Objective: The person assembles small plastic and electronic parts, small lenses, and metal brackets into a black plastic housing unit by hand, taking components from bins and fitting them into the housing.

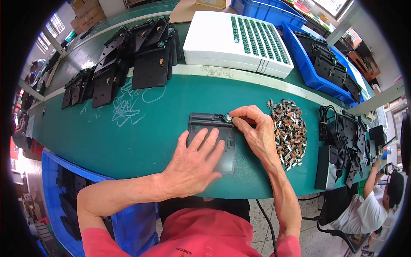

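A black plastic panel lies flat on the green table before me, with a raised bar along its far edge. My left hand rests on it, palm down with the fingers spread, covering its left part. At the bar's right end sits a small round part with a silvery middle and a green rim. The thumb and forefinger of my right hand pinch this part at its right side. Just right of that hand is a heap of small metal-and-brown switch-like components.
Stacked black panels stand at the far left. A white foam block holds rows of green round parts. Blue bins stand far right and near left. Black cables and panels lie right, near a seated person.
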The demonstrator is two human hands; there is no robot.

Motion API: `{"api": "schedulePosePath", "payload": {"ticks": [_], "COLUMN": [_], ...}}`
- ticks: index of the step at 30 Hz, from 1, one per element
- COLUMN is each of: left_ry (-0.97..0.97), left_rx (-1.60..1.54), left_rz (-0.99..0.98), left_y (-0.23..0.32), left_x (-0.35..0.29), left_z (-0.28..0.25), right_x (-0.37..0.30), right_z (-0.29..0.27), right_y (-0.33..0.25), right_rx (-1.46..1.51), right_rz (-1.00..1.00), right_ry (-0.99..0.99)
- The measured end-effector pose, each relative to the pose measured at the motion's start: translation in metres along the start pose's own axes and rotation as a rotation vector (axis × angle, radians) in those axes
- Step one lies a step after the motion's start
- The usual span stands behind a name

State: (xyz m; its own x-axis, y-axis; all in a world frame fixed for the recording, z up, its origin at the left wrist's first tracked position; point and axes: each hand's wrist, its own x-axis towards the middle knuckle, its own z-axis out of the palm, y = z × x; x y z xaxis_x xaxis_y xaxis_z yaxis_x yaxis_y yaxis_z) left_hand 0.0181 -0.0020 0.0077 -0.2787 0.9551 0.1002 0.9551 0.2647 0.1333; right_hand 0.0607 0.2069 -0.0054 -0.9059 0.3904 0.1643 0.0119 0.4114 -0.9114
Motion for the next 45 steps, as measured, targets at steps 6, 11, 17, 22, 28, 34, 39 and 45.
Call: {"api": "schedulePosePath", "payload": {"ticks": [6, 11, 17, 22, 28, 34, 39, 45], "left_ry": [-0.010, -0.009, -0.030, -0.007, -0.013, 0.014, 0.005, 0.000], "left_rx": [0.006, -0.003, 0.015, 0.034, 0.043, 0.062, 0.060, 0.072], "left_rz": [0.000, 0.010, 0.012, 0.022, 0.014, 0.030, 0.031, 0.030], "left_y": [0.005, 0.008, 0.009, 0.008, 0.006, 0.007, 0.007, 0.007], "left_x": [-0.001, 0.000, 0.001, -0.001, -0.003, -0.002, -0.005, -0.005], "left_z": [0.000, -0.003, -0.006, -0.007, -0.006, -0.007, -0.004, -0.005], "right_x": [-0.003, -0.005, -0.003, -0.009, -0.030, -0.016, -0.016, -0.019], "right_z": [0.001, -0.002, -0.025, -0.072, -0.076, -0.069, -0.071, -0.077], "right_y": [0.001, 0.003, -0.002, -0.025, -0.008, 0.012, 0.011, 0.014], "right_rx": [-0.032, -0.040, 0.067, -0.101, -0.613, -0.950, -0.958, -0.930], "right_rz": [-0.009, -0.036, 0.002, -0.056, -0.199, -0.270, -0.284, -0.313], "right_ry": [0.007, 0.016, 0.108, 0.219, 0.092, 0.011, 0.004, -0.040]}}
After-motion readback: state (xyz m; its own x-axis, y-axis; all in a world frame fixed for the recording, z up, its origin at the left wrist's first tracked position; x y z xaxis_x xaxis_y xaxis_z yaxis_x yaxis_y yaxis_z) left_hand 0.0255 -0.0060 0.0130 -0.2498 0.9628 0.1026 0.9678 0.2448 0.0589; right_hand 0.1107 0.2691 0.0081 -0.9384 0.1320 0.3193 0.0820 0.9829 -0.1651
